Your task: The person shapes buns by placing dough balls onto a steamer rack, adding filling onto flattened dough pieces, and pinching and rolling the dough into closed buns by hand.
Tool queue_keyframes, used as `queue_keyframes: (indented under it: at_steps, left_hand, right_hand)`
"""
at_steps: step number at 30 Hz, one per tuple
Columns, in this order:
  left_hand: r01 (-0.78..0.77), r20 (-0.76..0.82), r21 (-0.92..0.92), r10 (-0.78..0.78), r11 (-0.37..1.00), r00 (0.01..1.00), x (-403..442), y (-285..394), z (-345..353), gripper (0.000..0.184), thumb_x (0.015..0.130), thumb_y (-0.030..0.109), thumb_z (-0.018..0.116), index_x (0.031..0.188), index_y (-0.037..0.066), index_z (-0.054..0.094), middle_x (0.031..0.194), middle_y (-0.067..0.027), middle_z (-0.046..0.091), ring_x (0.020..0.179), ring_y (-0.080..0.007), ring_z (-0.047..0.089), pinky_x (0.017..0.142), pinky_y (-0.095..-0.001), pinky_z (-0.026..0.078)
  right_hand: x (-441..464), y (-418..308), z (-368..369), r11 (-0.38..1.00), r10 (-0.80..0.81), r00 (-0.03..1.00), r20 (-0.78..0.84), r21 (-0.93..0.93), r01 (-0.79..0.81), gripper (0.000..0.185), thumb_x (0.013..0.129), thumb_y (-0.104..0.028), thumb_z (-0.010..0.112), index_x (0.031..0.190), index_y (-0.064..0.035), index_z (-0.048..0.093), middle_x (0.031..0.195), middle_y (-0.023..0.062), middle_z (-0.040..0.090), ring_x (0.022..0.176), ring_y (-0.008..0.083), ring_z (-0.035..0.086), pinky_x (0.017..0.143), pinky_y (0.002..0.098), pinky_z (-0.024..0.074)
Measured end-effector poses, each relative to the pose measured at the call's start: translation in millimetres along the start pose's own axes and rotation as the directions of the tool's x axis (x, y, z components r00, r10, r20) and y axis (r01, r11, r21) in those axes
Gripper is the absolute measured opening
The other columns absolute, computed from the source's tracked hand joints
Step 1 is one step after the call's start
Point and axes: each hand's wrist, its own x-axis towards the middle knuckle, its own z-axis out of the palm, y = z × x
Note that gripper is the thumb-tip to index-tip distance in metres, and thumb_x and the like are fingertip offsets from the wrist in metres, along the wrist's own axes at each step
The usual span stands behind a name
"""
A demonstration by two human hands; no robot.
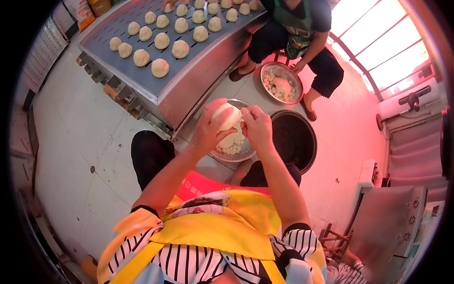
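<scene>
My left hand (206, 128) is wrapped round a smooth, pale ball (226, 118) that looks like dough, holding it above a metal bowl (247, 152). Close against the ball's right side, my right hand (257, 127) is closed in a pinch. A small pale bit seems to show at its fingertips, where ball and fingers meet. Inside the bowl under my hands lie small pale dough pieces (231, 148) and a larger pale mass (231, 138), partly hidden by my hands.
Rows of pale dough balls (180, 49) sit on a slotted grey-blue table (111, 64) at upper left. A dark round tub (309, 142) stands right of my bowl. Opposite, a seated person (295, 28) has a bowl (261, 78) of pale pieces. Another person's hand (169, 6) touches the table's far side.
</scene>
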Motion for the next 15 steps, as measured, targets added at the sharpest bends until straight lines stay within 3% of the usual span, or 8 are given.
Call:
queue_keyframes:
  at_steps: [3, 6, 7, 8, 9, 10, 12, 15]
  left_hand:
    - [-0.095, 0.058, 0.044, 0.093, 0.994, 0.994, -3.3, -2.5, -6.2, 0.059, 0.072, 0.013, 0.077, 0.124, 0.007, 0.05, 0.127, -0.0153, 0.045, 0.112, -0.0326, 0.05, 0.092, -0.0412, 0.047]
    - [-0.206, 0.102, 0.081, 0.197, 0.975, 0.975, -0.9, -4.9, -8.0, 0.06, 0.07, 0.009, 0.078, 0.124, 0.007, 0.051, 0.129, -0.0146, 0.044, 0.114, -0.0329, 0.048, 0.094, -0.0412, 0.046]
    - [-0.017, 0.034, -0.083, 0.02, 0.996, 0.999, -1.9, -5.4, -3.2, 0.058, 0.073, 0.01, 0.076, 0.125, 0.007, 0.05, 0.128, -0.0139, 0.045, 0.114, -0.0316, 0.049, 0.093, -0.0407, 0.046]
    - [0.166, -0.003, -0.255, -0.173, 0.953, 0.985, -7.1, -2.9, 6.1, 0.056, 0.076, 0.012, 0.074, 0.126, 0.007, 0.049, 0.128, -0.0133, 0.045, 0.114, -0.0302, 0.049, 0.093, -0.0403, 0.046]
    - [0.326, -0.009, -0.419, -0.363, 0.847, 0.932, -8.4, 2.2, 11.2, 0.054, 0.08, 0.013, 0.072, 0.127, 0.008, 0.047, 0.128, -0.0127, 0.046, 0.115, -0.0288, 0.05, 0.092, -0.0399, 0.047]
    - [0.435, 0.105, -0.687, -0.513, 0.581, 0.852, -9.2, 5.8, 13.3, 0.051, 0.083, 0.019, 0.069, 0.127, 0.009, 0.046, 0.125, -0.0121, 0.048, 0.113, -0.0279, 0.052, 0.09, -0.0389, 0.048]
    - [0.442, 0.444, -0.882, -0.607, -0.166, 0.659, -9.4, 12.6, 15.0, 0.047, 0.089, 0.03, 0.063, 0.128, 0.011, 0.044, 0.12, -0.0108, 0.052, 0.109, -0.0261, 0.056, 0.084, -0.0369, 0.051]
    - [0.461, 0.605, -0.795, -0.562, -0.394, 0.564, -14.7, 11.9, 13.1, 0.052, 0.093, 0.048, 0.051, 0.128, 0.011, 0.042, 0.113, -0.0091, 0.056, 0.098, -0.0243, 0.061, 0.075, -0.0336, 0.053]
  right_hand:
    - [9.8, -10.1, -16.6, 0.957, 0.122, 0.966, 0.229, -0.287, -0.052, 0.026, 0.09, -0.023, 0.054, 0.082, 0.0016, 0.059, 0.062, 0.01, 0.056, 0.049, 0.0165, 0.054, 0.043, 0.0284, 0.0372]
    - [28.8, 3.9, -38.2, 0.781, 0.257, 0.799, 0.543, 0.37, -0.503, 0.027, 0.091, -0.025, 0.054, 0.081, 0.0, 0.06, 0.061, 0.0055, 0.054, 0.049, 0.0149, 0.053, 0.039, 0.0269, 0.0354]
    - [34.4, 3.8, -50.9, 0.499, 0.039, 0.703, 0.71, 0.596, -0.629, 0.025, 0.092, -0.022, 0.054, 0.08, -0.0017, 0.06, 0.063, 0.0029, 0.052, 0.051, 0.0143, 0.052, 0.041, 0.0252, 0.0376]
    - [34.8, 8.0, -49.6, 0.63, 0.136, 0.802, 0.582, 0.573, -0.523, 0.024, 0.092, -0.021, 0.054, 0.081, -0.0014, 0.06, 0.064, 0.0037, 0.053, 0.051, 0.0143, 0.052, 0.042, 0.025, 0.0383]
    - [30.5, 2.2, -42.4, 0.75, 0.201, 0.88, 0.43, 0.511, -0.42, 0.023, 0.092, -0.02, 0.054, 0.082, -0.0011, 0.06, 0.065, 0.0045, 0.054, 0.052, 0.0142, 0.052, 0.043, 0.0247, 0.039]
    - [27.3, -0.6, -36.7, 0.849, 0.23, 0.939, 0.257, 0.418, -0.323, 0.022, 0.092, -0.019, 0.054, 0.083, -0.0009, 0.061, 0.066, 0.0053, 0.055, 0.052, 0.0142, 0.052, 0.044, 0.0245, 0.0397]
    - [30.3, 18.9, -32.3, 0.966, 0.172, 0.966, 0.193, 0.16, -0.204, 0.02, 0.087, -0.014, 0.059, 0.095, 0.0039, 0.063, 0.085, 0.0099, 0.059, 0.067, 0.0175, 0.057, 0.058, 0.0281, 0.0465]
    - [39.0, 63.3, -24.0, 0.958, -0.107, 0.983, 0.151, -0.249, 0.142, 0.034, 0.081, -0.01, 0.062, 0.114, -0.0005, 0.061, 0.109, 0.0137, 0.057, 0.089, 0.0253, 0.059, 0.077, 0.0355, 0.048]
